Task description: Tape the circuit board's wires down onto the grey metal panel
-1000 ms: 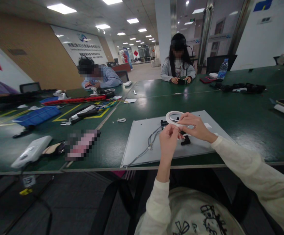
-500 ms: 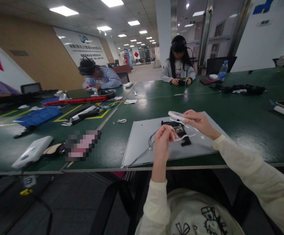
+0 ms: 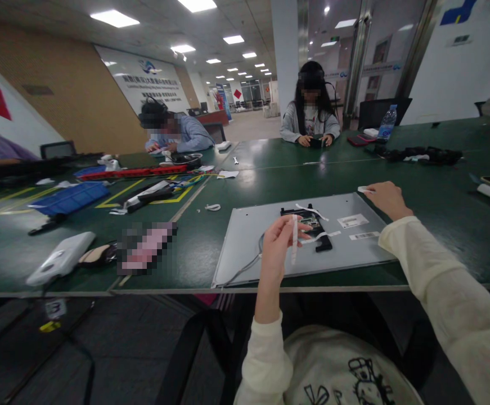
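A grey metal panel (image 3: 248,247) lies flat on the green table in front of me, with a small black circuit board (image 3: 312,225) and grey cables (image 3: 245,264) on it. My left hand (image 3: 276,242) hovers over the panel, pinching a short strip of white tape (image 3: 294,239) that hangs down. My right hand (image 3: 386,198) is out at the panel's far right corner, fingers closed on a white tape roll (image 3: 363,189) that touches the table. Loose tape strips (image 3: 312,211) lie by the board.
Two people sit working across the table, one at the back left (image 3: 172,132), one at the back middle (image 3: 310,118). A blue tray (image 3: 70,198), a white device (image 3: 61,259), a water bottle (image 3: 387,122) and black cloth (image 3: 422,153) lie around. The table edge (image 3: 245,289) runs near me.
My right hand has moved the tape roll away from the left hand, right and down to the table. A torn strip stays pinched in my left hand.
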`<action>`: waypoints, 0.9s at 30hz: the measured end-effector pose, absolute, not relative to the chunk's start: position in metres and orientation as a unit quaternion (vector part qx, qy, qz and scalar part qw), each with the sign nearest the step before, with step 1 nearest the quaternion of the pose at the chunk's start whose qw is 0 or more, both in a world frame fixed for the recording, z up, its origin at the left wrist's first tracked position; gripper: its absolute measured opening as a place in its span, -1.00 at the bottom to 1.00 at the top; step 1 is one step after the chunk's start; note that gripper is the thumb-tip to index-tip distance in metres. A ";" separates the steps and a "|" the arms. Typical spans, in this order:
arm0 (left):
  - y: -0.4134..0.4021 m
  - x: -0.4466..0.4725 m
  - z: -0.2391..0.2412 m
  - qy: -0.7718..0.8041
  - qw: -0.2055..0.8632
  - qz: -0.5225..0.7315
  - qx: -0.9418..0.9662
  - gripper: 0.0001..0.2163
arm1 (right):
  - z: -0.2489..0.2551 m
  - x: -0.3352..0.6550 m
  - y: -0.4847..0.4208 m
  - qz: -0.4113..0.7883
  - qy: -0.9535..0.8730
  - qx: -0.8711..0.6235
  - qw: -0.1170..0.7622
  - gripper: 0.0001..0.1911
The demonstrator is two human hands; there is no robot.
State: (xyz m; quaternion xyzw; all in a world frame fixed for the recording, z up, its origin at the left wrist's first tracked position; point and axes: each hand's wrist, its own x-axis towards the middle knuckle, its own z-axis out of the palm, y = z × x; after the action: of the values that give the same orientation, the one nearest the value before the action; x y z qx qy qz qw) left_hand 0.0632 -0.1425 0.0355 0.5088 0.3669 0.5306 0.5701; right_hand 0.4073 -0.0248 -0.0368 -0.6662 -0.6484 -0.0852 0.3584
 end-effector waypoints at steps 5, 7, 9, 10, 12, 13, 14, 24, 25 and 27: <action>-0.143 0.064 0.033 0.376 0.576 0.510 0.517 -0.65 | -0.046 0.420 -0.021 -0.086 -0.603 -0.663 0.435 -0.72; -0.142 0.065 0.032 0.377 0.575 0.509 0.517 -0.62 | -0.039 0.418 -0.016 -0.082 -0.595 -0.662 0.448 -0.71; -0.141 0.067 0.031 0.379 0.573 0.510 0.517 -0.58 | -0.027 0.406 -0.016 -0.031 -0.603 -0.646 0.468 -0.63; -0.141 0.067 0.030 0.378 0.573 0.508 0.520 -0.55 | -0.019 0.394 -0.018 0.021 -0.616 -0.624 0.480 -0.58; -0.141 0.069 0.030 0.375 0.571 0.498 0.533 -0.46 | -0.003 0.364 -0.030 0.176 -0.652 -0.542 0.500 -0.57; -0.141 0.070 0.029 0.374 0.570 0.491 0.542 -0.40 | 0.004 0.346 -0.039 0.255 -0.679 -0.484 0.490 -0.56; -0.142 0.071 0.028 0.374 0.567 0.484 0.552 -0.34 | 0.010 0.328 -0.048 0.315 -0.699 -0.434 0.473 -0.55; -0.143 0.089 0.018 0.383 0.534 0.479 0.583 -0.31 | 0.019 0.258 -0.095 0.411 -0.827 -0.259 0.284 -0.48; -0.142 0.090 0.018 0.379 0.539 0.480 0.579 -0.31 | 0.019 0.259 -0.096 0.394 -0.827 -0.268 0.299 -0.48; -0.142 0.092 0.019 0.376 0.552 0.484 0.565 -0.30 | 0.020 0.260 -0.098 0.342 -0.832 -0.282 0.335 -0.51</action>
State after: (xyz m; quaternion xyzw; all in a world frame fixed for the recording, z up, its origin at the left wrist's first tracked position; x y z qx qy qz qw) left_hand 0.0920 -0.1423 0.0189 0.5651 0.3759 0.4840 0.5524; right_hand 0.2595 -0.0978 0.0204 -0.2819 -0.8316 0.3420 0.3346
